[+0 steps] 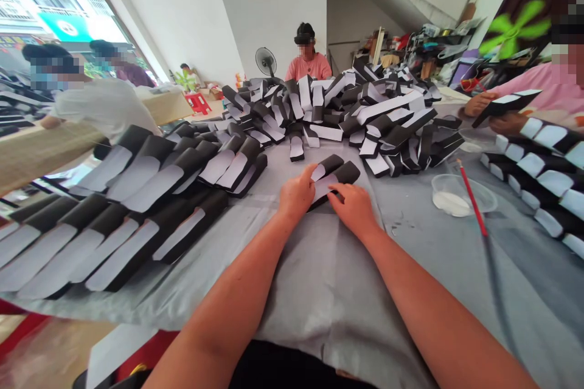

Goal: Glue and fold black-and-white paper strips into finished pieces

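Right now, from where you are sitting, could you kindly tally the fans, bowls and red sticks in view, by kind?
Fans: 2 (a black standing fan and a green-bladed fan)
Clear plastic bowls: 1 (a clear plastic bowl with white liquid)
Red sticks: 1 (a red stick)
Total: 4

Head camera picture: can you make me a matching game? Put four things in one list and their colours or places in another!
Things:
1. Left hand
2. Bowl
3. Far person's shirt
4. Fan blades

Matches:
A. Green
B. Pink
C. On a black-and-white piece
D. Holding white stuff

Right pairs: 1-C, 2-D, 3-B, 4-A
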